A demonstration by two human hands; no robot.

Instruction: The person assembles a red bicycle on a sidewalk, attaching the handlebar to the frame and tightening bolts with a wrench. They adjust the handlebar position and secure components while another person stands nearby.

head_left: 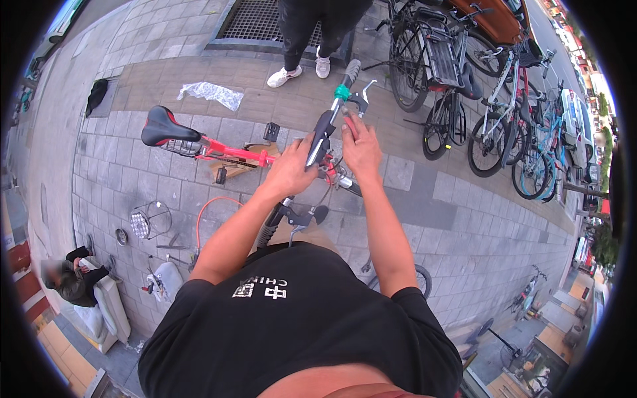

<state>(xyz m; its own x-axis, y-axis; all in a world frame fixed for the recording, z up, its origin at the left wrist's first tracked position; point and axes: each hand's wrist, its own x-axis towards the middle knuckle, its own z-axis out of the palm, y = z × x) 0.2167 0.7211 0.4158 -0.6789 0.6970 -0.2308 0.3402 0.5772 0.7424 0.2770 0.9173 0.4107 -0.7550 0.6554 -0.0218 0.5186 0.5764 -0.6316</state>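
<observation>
Red tubular bicycle frame point(232, 154) with smooth black saddle point(162, 126), leftward of fingers. Black handlebar point(326, 126), green-ringed, gripped by left hand point(290, 169). Right hand point(361, 147) pinched at something small and red beside bar; closure unclear. Open grey paving beyond knuckles.

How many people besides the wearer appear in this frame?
2: one standing at the top beyond the handlebar, only legs visible; one seated at lower left. Others may be hidden.

The black metal bicycle handlebar point(330, 119) slants up and away. It carries a grey rubber grip, a green ring and a silver brake lever.
</observation>
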